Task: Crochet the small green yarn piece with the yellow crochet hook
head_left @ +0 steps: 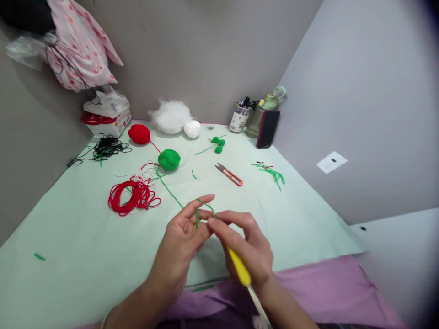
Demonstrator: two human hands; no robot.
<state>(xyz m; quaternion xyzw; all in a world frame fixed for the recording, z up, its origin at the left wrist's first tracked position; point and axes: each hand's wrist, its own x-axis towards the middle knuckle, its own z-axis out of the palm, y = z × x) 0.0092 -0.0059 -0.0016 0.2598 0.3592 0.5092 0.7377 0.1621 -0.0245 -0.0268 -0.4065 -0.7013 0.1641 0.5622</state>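
Green yarn [170, 192] runs from the green yarn ball [169, 160] to my left hand [187, 233], where it loops over the raised index finger. The thumb and other fingers of that hand pinch the yarn. My right hand [248, 242] is closed around a crochet hook with a yellow handle [239, 267], its fingertips touching those of the left. The hook's tip and the stitches are hidden between the fingertips. Thread snips [229, 174] with orange handles lie beyond the right hand. Small green crocheted pieces [218, 144] rest farther back.
A red yarn ball [139, 134], white yarn ball [192, 129] and white stuffing [171, 117] sit at the back. Red yarn coils [132, 196] and a black tangle [108, 148] lie left. Green scraps [272, 173], a phone [268, 129], a bottle [257, 116] and a pen cup [239, 119] stand right.
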